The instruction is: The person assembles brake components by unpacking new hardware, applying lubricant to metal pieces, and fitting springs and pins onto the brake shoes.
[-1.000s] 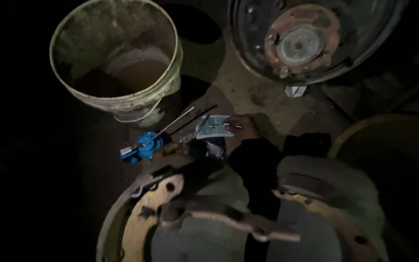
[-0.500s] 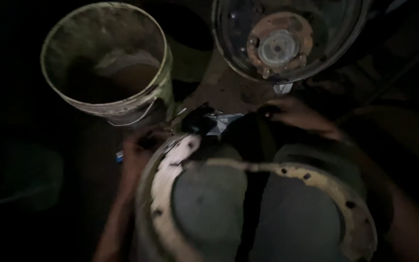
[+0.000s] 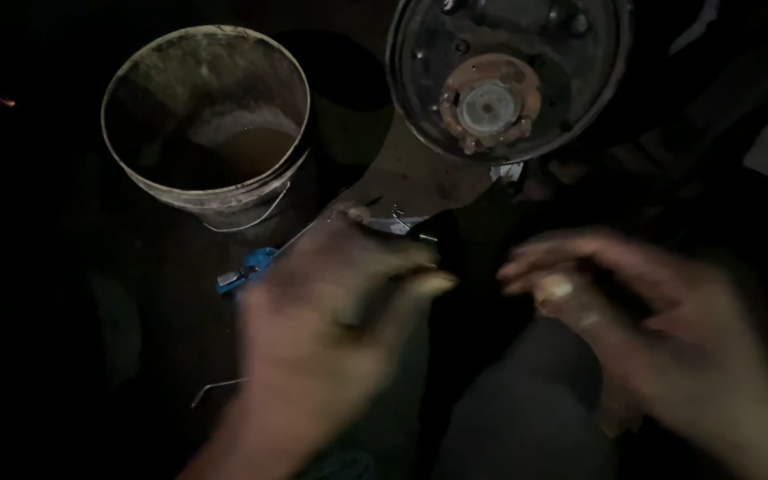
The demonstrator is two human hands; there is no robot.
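Starting from the fingers, we see both hands blurred and low in the dark: the left hand (image 3: 331, 311) has its fingers (image 3: 420, 283) curled loosely, perhaps about a thin dark stick, though we cannot tell for sure; the right hand (image 3: 660, 329) holds its fingers (image 3: 544, 267) spread and empty. Just beyond the left hand a blue tool (image 3: 246, 268) lies flat on the floor (image 3: 402, 178), within easy reach. We count one dirty white bucket (image 3: 206, 116) standing upright, likely for liquid, and one rusty brake hub (image 3: 500, 76).
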